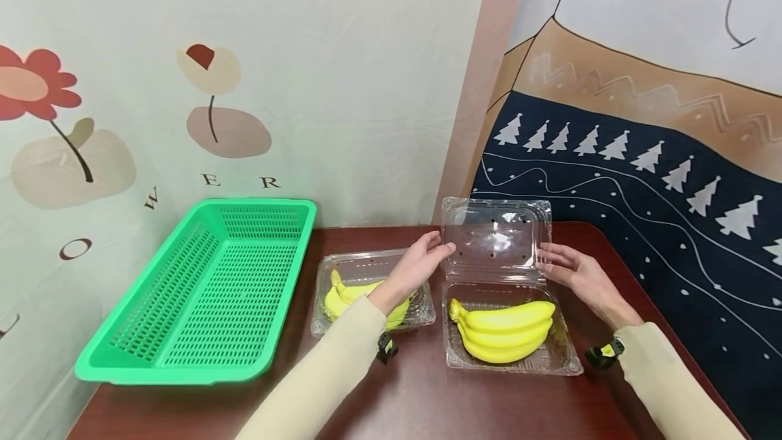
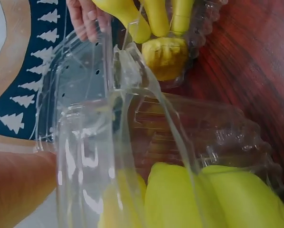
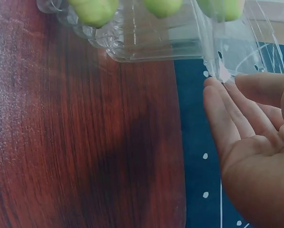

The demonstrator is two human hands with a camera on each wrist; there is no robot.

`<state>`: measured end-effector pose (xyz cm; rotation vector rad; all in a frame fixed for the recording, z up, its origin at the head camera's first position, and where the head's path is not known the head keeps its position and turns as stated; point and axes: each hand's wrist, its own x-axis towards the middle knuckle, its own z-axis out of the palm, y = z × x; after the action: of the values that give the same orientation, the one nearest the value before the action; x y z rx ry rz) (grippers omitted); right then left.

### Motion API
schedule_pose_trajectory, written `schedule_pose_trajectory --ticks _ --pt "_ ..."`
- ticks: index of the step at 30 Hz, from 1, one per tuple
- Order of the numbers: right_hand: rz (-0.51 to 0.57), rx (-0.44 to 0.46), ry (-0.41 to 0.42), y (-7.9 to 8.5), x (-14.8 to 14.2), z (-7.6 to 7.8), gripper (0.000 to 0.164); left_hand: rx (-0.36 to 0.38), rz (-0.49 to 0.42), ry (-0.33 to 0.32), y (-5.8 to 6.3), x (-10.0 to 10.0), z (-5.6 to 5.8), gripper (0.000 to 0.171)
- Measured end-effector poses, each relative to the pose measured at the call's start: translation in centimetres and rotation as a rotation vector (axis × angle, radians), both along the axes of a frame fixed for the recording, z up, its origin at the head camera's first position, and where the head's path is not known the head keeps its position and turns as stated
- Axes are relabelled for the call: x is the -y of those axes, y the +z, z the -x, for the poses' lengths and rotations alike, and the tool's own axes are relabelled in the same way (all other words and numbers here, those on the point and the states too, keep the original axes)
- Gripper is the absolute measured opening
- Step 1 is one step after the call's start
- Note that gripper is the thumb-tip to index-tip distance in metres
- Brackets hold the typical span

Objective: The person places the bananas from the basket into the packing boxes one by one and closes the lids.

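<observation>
A clear plastic clamshell box [image 1: 513, 362] stands with its lid [image 1: 492, 229] raised, and a bunch of yellow bananas [image 1: 504, 331] lies in its base. At the lid's left edge my left hand [image 1: 418, 263] pinches the rim, thumb in front. My right hand [image 1: 583, 280] holds the opposite edge between thumb and fingertips; the right wrist view shows this hand [image 3: 256, 128] at the lid's rim. Left of that box, partly behind my left arm, is a second clear box [image 1: 320, 324] with bananas [image 1: 351, 292] inside.
A green perforated plastic basket [image 1: 284, 277] stands at the left of the dark red-brown table [image 1: 440, 406]. Close behind the table hangs a printed cloth [image 1: 366, 87]. A dark blue printed part [image 1: 672, 257] of the backdrop borders the table's right edge.
</observation>
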<state>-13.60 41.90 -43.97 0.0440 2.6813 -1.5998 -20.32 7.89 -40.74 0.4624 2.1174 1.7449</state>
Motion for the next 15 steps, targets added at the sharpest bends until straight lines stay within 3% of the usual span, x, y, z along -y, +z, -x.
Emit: schedule_pose_trajectory --ticks 5,10,15 --pt "0.08 -0.01 0.017 0.3 0.1 -0.5 0.065 -0.001 -0.009 0.002 0.1 -0.2 0.2 0.072" --pt "0.098 -0.003 0.018 1.0 0.4 -1.0 0.066 0.029 -0.113 0.011 0.3 0.0 0.5 0.069" --pt "0.133 -0.016 0.047 1.6 0.7 -1.5 0.068 0.049 -0.153 -0.002 0.5 0.2 0.4 0.064"
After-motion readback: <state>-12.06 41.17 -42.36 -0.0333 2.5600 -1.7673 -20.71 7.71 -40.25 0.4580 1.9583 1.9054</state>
